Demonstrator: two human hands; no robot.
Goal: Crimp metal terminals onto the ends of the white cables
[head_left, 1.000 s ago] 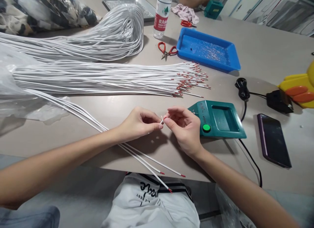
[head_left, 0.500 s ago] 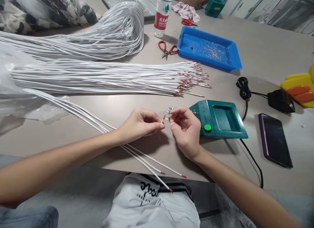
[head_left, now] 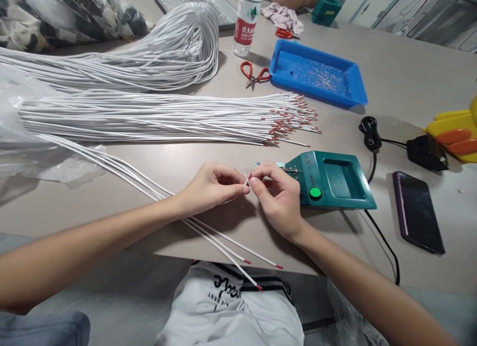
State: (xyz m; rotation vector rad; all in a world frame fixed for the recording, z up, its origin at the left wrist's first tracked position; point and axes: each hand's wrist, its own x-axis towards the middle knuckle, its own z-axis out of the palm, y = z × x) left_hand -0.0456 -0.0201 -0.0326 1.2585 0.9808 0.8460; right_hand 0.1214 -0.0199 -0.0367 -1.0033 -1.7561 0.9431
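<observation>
Between thumb and forefinger, my left hand [head_left: 219, 184] pinches a white cable [head_left: 246, 182] close to its red end. My right hand [head_left: 278, 194] has its thumb and forefinger closed on that red tip, so the two hands almost meet. Just right of my right hand stands a green device [head_left: 335, 179] with a green button [head_left: 315, 193] and a recessed tray; the hand covers part of its front. Under my left wrist run several loose white cables [head_left: 216, 236], their red ends past the table's front edge.
A thick bundle of white cables [head_left: 149, 117] lies beyond my hands, with a looped bundle [head_left: 179, 47] behind it. Farther back are red-handled snips [head_left: 253, 76], a blue tray [head_left: 316, 72] and a water bottle [head_left: 246, 25]. At right lie a phone [head_left: 418, 212] and a black adapter [head_left: 427, 153].
My right hand has moved slightly left, and its fingertips have closed on the red end of the cable. The left hand stays almost still, keeping its pinch.
</observation>
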